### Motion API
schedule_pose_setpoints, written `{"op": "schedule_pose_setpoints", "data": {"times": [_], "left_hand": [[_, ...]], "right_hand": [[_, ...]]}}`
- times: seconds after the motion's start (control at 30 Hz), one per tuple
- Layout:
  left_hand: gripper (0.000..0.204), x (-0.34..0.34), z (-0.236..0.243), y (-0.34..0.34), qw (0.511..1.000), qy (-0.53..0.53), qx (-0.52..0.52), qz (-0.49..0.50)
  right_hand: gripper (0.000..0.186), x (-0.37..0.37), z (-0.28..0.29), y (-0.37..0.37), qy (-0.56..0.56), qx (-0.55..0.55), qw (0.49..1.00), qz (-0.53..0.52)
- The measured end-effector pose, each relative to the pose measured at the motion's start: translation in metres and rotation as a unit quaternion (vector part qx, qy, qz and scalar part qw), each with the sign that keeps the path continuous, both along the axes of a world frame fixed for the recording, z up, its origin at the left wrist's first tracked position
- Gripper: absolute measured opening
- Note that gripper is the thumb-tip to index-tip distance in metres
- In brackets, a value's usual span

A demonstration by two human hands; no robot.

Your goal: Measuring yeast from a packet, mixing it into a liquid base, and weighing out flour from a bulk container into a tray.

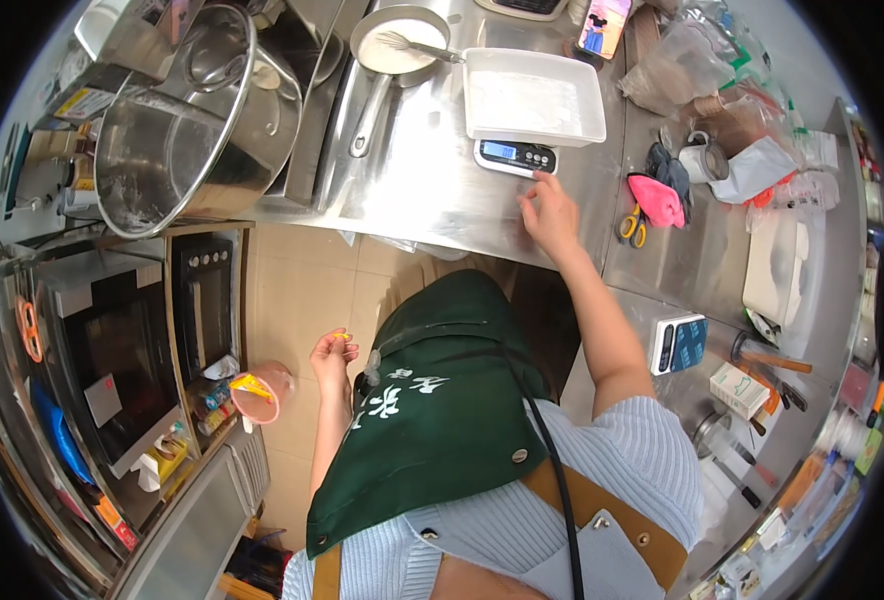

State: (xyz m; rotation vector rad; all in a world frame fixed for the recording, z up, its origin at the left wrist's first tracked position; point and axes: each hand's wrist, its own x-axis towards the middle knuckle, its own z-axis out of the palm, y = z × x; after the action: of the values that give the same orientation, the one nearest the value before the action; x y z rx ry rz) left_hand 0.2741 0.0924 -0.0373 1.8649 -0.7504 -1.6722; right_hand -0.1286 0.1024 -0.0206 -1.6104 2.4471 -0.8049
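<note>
My right hand (552,216) reaches over the steel counter, its index finger stretched to the button panel of a kitchen scale (515,157). The thumb is apart from the fingers, and that hand holds nothing. On the scale rests a white rectangular tub (534,95) with white contents, probably powder. Down by the left side of my green apron, my left hand (332,358) pinches a small yellow piece (343,337), too small to identify. Beyond the scale, to the left, a pan (402,50) of white stuff has a whisk (409,43) lying in it.
A large steel bowl (127,150) stands at the left, above ovens (112,340). Yellow-handled scissors (633,230) and a pink cloth (657,200) lie right of my hand. A second scale (678,344) is nearer on the right. A pink bin (265,392) stands on the floor.
</note>
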Motion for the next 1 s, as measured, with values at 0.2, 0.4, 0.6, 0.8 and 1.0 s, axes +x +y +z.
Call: {"op": "schedule_pose_setpoints", "data": {"times": [0.2, 0.4, 0.6, 0.8, 1.0], "left_hand": [[0.013, 0.013, -0.01, 0.011, 0.999, 0.014, 0.005, 0.045], [0.013, 0.04, -0.033, 0.039, 0.99, 0.043, 0.023, 0.132], [0.011, 0.063, -0.084, 0.082, 0.965, 0.074, 0.094, 0.232], [0.012, 0.076, -0.157, 0.126, 0.957, 0.026, 0.181, 0.228], [0.016, 0.091, -0.249, 0.163, 0.959, -0.219, 0.179, -0.015]], "right_hand": [[0.011, 0.071, 0.006, 0.002, -0.104, 0.036, 0.988, 0.105], [0.013, 0.143, -0.003, -0.005, -0.074, 0.171, 0.923, 0.338], [0.017, 0.186, -0.034, -0.021, 0.002, 0.306, 0.84, 0.449], [0.018, 0.2, -0.107, -0.033, 0.062, 0.439, 0.781, 0.439], [0.019, 0.18, -0.209, -0.064, 0.016, 0.44, 0.851, 0.287]]}}
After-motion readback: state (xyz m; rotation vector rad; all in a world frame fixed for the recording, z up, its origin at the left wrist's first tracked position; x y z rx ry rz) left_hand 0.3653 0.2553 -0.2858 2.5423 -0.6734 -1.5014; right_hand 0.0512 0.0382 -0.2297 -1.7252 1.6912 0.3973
